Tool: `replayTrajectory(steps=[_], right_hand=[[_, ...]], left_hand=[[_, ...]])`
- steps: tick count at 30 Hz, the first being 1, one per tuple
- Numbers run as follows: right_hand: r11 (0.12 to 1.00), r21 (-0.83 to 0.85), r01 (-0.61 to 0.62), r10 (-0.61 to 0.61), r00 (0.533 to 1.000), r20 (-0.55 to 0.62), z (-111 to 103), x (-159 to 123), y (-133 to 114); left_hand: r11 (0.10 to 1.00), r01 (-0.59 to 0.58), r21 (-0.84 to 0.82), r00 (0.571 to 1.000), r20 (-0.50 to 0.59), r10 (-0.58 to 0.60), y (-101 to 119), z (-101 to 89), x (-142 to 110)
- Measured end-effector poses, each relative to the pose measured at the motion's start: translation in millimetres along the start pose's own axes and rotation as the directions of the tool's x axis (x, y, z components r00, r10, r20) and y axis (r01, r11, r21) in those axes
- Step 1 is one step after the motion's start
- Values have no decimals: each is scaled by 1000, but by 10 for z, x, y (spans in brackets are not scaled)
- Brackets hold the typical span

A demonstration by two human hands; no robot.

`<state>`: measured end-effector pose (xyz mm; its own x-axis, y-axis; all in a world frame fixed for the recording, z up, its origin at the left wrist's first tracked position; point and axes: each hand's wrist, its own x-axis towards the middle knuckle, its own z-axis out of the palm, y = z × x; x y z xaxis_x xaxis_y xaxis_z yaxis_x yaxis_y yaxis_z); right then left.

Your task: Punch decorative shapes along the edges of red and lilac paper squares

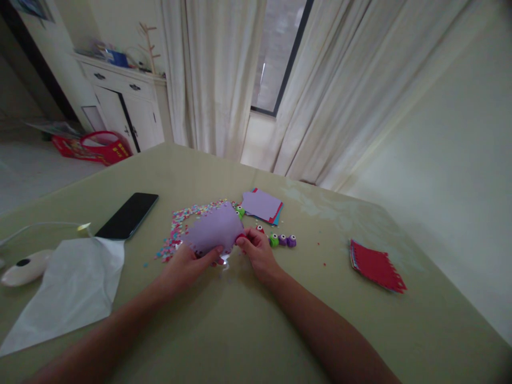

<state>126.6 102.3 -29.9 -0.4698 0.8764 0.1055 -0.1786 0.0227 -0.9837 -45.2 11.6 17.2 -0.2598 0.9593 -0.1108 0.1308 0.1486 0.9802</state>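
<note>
A lilac paper sheet with a punched edge is held over the olive table. My left hand pinches its lower edge, thumb on top. My right hand is closed at the sheet's right edge, apparently on a small red punch that is mostly hidden by the fingers. Small craft punches, green and purple, lie just right of my right hand. Coloured paper confetti is scattered left of the sheet.
A stack of coloured paper squares lies behind the sheet. A red punched stack sits at the right. A black phone, white tissue and a white device lie left.
</note>
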Motion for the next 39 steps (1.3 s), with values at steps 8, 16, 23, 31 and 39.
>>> replayTrajectory(steps=[8,16,23,31,39], right_hand=[[1000,28,0,0,1000,9,0,10,26],[1000,-5,-7,8,997,82,26,-14,-8],[999,44,-9,6,997,74,25,-14,17],[999,35,-22,18,992,124,45,-24,-6],[997,77,1,-2,1000,8,64,-19,0]], left_hand=[[1000,-5,9,1000,4,5,-46,0,21],[1000,-3,3,1000,25,3,-73,-20,14],[999,-26,24,999,28,25,-91,-23,30],[999,-27,25,999,33,26,-51,-21,14],[994,-96,47,995,-37,97,-122,-103,96]])
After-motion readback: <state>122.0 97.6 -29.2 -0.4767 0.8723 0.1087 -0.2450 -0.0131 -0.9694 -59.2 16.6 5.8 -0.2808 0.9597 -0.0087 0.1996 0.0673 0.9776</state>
